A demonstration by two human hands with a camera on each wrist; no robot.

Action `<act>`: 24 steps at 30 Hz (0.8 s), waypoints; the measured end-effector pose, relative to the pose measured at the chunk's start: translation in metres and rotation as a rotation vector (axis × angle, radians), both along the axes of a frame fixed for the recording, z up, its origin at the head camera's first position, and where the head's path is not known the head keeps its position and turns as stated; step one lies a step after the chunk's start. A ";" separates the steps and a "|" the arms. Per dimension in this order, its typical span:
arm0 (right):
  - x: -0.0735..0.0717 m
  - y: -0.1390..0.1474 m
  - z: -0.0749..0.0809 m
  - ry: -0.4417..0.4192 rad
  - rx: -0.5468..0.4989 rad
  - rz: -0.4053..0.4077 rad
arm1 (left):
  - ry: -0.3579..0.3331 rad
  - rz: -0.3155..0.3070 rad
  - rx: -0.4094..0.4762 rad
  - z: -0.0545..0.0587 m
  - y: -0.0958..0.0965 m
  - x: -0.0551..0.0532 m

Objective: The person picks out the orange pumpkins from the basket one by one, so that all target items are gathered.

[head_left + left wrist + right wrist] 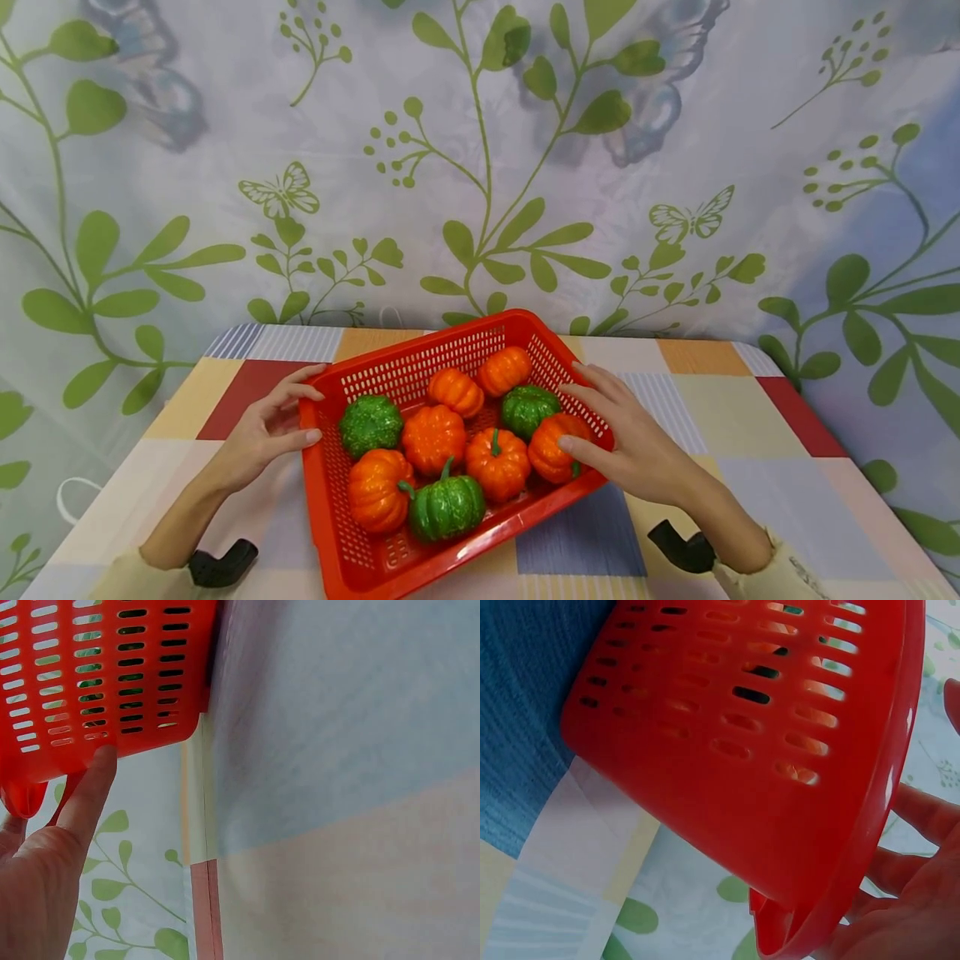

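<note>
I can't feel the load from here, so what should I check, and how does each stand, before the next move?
1. Left grip at the red basket: ok, touching its back-left corner.
2. Right grip wrapped round the basket: not ok, spread over its right edge.
3. All nine pumpkins inside: ok.
4. Basket square to the table: not ok, turned.
5. Hold firm enough: cannot tell.

One red basket [517, 527] holds six orange pumpkins [497, 473] and three green pumpkins [447, 510], nine in all, the green ones at six, two and between nine and ten o'clock. Two hands: one left hand [257, 432] at nine, one right hand [637, 442] at three.
</note>
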State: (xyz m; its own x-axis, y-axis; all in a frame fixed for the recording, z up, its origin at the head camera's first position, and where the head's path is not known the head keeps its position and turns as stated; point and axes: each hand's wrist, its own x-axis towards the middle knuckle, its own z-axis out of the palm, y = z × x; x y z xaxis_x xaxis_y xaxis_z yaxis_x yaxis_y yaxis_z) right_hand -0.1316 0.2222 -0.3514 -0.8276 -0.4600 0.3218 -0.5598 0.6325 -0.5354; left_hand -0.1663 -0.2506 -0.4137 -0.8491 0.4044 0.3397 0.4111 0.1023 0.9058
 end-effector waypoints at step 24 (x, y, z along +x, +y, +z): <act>-0.006 -0.014 0.001 -0.077 0.091 0.038 | -0.004 0.018 -0.002 -0.003 -0.001 -0.001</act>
State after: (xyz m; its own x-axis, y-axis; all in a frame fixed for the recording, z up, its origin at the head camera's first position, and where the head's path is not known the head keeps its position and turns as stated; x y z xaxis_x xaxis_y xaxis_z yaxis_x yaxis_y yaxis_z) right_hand -0.1375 0.2077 -0.3507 -0.8298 -0.5156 0.2135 -0.5435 0.6599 -0.5188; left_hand -0.1677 -0.2516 -0.4167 -0.8575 0.3898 0.3357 0.4056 0.1111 0.9073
